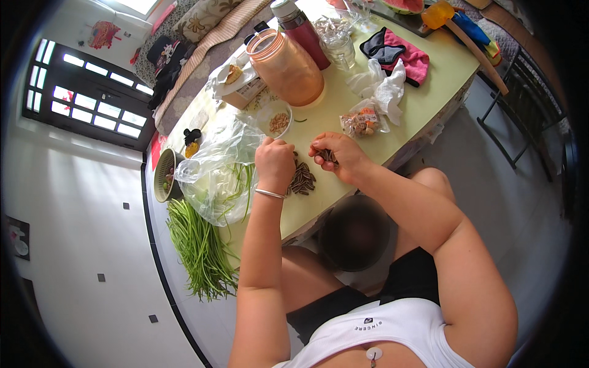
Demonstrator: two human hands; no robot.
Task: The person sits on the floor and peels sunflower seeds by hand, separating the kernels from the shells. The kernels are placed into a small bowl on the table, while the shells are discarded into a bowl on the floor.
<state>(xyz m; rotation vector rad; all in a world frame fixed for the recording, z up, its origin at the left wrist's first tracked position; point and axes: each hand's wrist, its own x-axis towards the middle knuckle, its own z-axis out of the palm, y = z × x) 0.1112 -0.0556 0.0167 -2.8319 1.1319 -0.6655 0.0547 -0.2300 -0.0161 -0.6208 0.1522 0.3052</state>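
Observation:
My left hand point(275, 164), with a bracelet at the wrist, is closed with its fingers pinched at the rim of a small clear plastic cup point(289, 120). Whatever those fingers hold is hidden. Pale shelled kernels point(279, 123) lie in the cup. My right hand point(345, 154) curls around several dark striped sunflower seeds point(329, 157), which show between its fingers. Between the two hands, a loose pile of the same seeds point(302, 180) rests on the pale yellow tabletop, partly covered by my left hand.
Thin clear plastic bags point(215, 165) and a bundle of long green stalks point(199, 248) lie to the left. Behind the cup stand a big orange jar point(288, 73) and a red flask point(305, 37). A snack packet point(365, 121) sits to the right. Below the table edge is a dark bin point(354, 233).

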